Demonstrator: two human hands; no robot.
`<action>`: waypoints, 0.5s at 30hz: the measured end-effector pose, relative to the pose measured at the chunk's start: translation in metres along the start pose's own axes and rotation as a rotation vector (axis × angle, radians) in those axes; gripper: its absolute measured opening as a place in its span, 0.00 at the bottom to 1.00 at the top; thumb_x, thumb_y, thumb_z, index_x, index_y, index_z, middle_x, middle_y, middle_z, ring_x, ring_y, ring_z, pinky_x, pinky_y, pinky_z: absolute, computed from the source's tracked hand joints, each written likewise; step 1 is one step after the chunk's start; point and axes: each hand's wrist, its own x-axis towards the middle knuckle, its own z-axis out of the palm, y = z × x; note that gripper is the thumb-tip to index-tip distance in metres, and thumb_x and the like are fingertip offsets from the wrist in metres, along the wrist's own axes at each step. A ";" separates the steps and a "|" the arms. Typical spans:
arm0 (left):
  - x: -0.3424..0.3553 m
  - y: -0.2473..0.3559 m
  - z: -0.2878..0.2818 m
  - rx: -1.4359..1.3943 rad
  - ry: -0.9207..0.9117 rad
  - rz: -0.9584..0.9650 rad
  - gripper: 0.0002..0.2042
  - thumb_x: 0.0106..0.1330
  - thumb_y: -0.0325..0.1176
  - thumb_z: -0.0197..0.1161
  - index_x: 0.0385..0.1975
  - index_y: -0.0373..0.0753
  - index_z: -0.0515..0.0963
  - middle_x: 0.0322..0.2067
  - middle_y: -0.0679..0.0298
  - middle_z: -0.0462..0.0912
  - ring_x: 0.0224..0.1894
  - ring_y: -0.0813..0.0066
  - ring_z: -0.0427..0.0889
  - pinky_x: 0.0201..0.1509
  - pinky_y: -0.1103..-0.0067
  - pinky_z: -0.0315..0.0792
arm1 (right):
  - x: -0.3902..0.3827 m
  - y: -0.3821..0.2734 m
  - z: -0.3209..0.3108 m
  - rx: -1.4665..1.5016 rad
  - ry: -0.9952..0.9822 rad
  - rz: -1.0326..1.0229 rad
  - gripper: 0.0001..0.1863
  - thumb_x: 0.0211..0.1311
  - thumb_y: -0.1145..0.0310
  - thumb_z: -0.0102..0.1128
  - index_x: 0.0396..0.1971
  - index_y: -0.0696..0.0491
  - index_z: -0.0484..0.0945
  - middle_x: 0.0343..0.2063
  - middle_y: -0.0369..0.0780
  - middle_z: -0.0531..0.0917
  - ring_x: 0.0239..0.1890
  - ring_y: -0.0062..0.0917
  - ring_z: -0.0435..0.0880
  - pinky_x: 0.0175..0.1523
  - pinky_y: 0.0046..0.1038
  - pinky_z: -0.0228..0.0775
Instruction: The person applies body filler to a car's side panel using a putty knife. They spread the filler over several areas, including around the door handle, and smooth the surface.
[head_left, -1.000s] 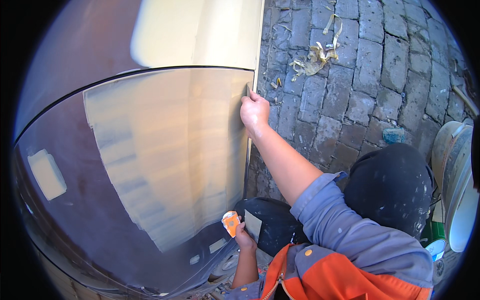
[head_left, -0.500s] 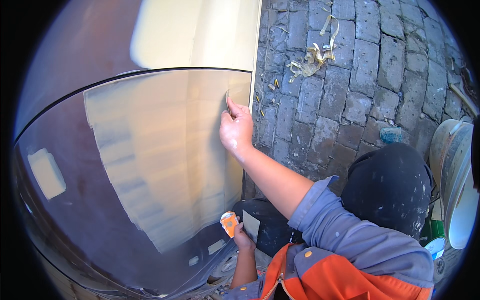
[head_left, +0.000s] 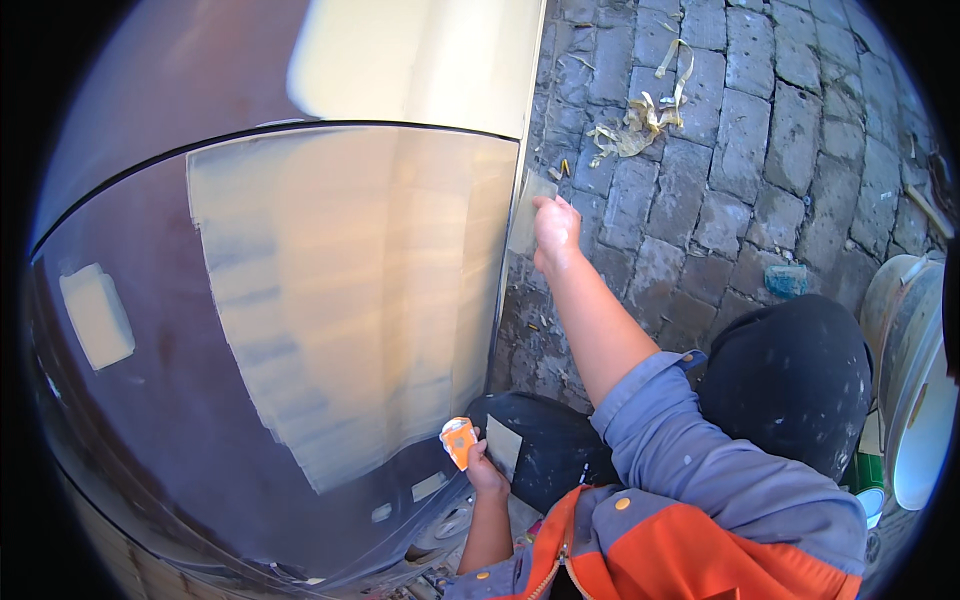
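A curved, dark purple-brown panel [head_left: 165,240] with a broad cream patch [head_left: 370,280] fills the left, grey brick paving [head_left: 690,195] the right. A black-trousered knee [head_left: 785,390] and whitish round bucket [head_left: 915,400] block some paving; crumpled yellowish tape [head_left: 633,131] lies beyond. The right hand [head_left: 557,232] has a narrow grip on a thin, flat, beige-grey plate [head_left: 524,215] by the panel's edge; the left hand [head_left: 487,473] holds a small orange, white-smeared piece [head_left: 460,443].

thin greyish flat blade [head_left: 522,222] in right hand [head_left: 557,232], tilted, orange white-smeared piece [head_left: 459,443] gripped in left hand [head_left: 486,476], pale rectangular plate [head_left: 503,447] just beside left hand, dark curved panel [head_left: 370,280], streaky beige-coated, left of right hand
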 end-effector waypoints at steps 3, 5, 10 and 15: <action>-0.009 -0.014 -0.016 -0.033 0.068 -0.014 0.23 0.65 0.32 0.56 0.62 0.37 0.75 0.60 0.60 0.77 0.63 0.65 0.75 0.70 0.71 0.65 | -0.014 0.013 -0.002 -0.090 -0.094 0.051 0.15 0.69 0.71 0.54 0.51 0.58 0.82 0.46 0.43 0.87 0.50 0.30 0.82 0.58 0.35 0.72; -0.005 -0.009 -0.008 -0.028 0.044 0.008 0.23 0.65 0.31 0.56 0.60 0.36 0.76 0.59 0.61 0.77 0.63 0.66 0.75 0.70 0.72 0.64 | 0.015 0.020 0.003 -0.082 -0.051 -0.012 0.16 0.69 0.71 0.54 0.51 0.58 0.82 0.46 0.43 0.87 0.50 0.31 0.83 0.58 0.35 0.73; -0.004 -0.011 -0.010 -0.037 0.049 0.004 0.23 0.64 0.31 0.56 0.60 0.36 0.76 0.59 0.61 0.77 0.63 0.65 0.74 0.71 0.71 0.63 | 0.012 0.016 0.011 -0.086 -0.125 0.009 0.25 0.66 0.69 0.59 0.62 0.62 0.75 0.55 0.48 0.83 0.58 0.34 0.80 0.65 0.33 0.67; -0.008 -0.014 -0.014 -0.036 0.074 -0.015 0.24 0.65 0.32 0.56 0.62 0.36 0.75 0.60 0.60 0.77 0.64 0.65 0.74 0.71 0.71 0.63 | -0.058 -0.016 0.020 -0.090 -0.149 0.018 0.23 0.65 0.69 0.58 0.58 0.62 0.79 0.50 0.45 0.85 0.53 0.30 0.81 0.61 0.31 0.69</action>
